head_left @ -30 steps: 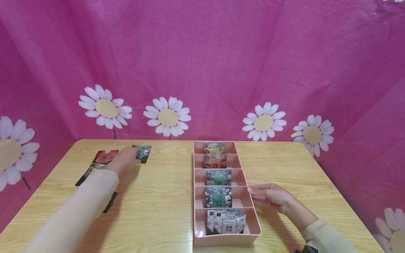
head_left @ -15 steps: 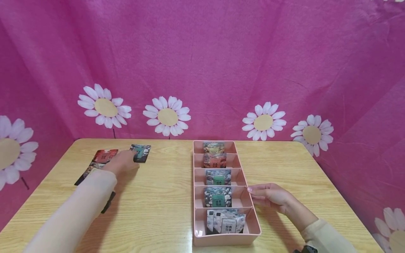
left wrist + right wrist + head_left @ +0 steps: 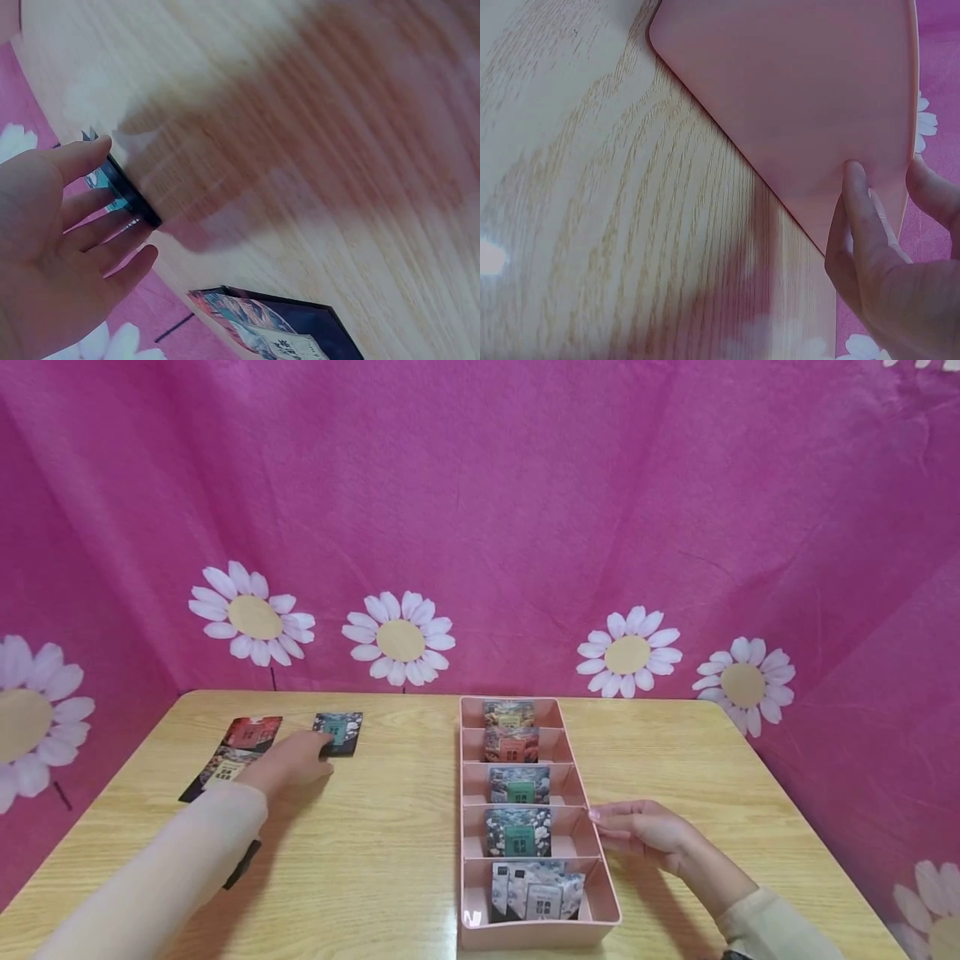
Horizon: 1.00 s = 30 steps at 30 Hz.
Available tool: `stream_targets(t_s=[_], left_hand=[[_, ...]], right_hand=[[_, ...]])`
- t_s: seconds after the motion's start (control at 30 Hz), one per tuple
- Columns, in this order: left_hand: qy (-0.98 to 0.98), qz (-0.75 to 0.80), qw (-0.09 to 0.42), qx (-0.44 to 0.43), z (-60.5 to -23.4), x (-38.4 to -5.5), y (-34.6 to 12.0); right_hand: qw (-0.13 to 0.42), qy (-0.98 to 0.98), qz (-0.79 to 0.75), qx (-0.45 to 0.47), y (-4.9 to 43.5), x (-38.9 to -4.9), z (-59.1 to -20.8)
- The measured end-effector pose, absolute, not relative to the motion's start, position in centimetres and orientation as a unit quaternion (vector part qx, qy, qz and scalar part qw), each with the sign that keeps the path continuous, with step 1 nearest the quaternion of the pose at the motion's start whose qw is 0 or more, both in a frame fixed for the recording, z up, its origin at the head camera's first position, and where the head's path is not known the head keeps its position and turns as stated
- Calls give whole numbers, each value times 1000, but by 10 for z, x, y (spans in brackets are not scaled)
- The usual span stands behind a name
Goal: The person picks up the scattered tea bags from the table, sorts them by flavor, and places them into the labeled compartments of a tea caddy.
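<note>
At the table's far left, my left hand (image 3: 295,762) pinches the near edge of a dark tea bag sachet (image 3: 348,727) with a green label. In the left wrist view the thumb is at the sachet's black edge (image 3: 133,196), and the fingers lie along its other side. My right hand (image 3: 651,832) holds the right side of a long pink divider box (image 3: 536,935). Its thumb is at the rim and its fingertips touch the outer wall (image 3: 780,82), as the right wrist view shows. Sachets lean inside each of the box's several compartments.
A red sachet (image 3: 251,733) and a yellow-labelled sachet (image 3: 227,766) lie left of my left hand. A dark piece (image 3: 242,864) shows under the left forearm. Behind the wooden table (image 3: 382,827) hangs a pink flowered cloth (image 3: 510,527).
The green-labelled sachet and my left hand have shifted slightly toward me, and more of the yellow-labelled sachet shows. My right hand stays at the box.
</note>
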<state>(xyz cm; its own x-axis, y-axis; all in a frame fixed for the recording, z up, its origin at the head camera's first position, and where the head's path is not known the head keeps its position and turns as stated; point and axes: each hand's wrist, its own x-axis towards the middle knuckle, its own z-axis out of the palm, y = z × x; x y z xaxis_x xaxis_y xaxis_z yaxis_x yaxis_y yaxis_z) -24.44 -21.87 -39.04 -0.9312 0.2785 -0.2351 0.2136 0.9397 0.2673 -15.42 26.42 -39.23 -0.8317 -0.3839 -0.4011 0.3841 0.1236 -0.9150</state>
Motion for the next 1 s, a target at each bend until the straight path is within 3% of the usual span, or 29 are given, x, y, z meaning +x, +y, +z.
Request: stream_targets(t_s=[1.0], left_hand=[[969,45,103,221,-391,-182,-165]], right_hand=[[292,696,-656,8,264,-154,-391]])
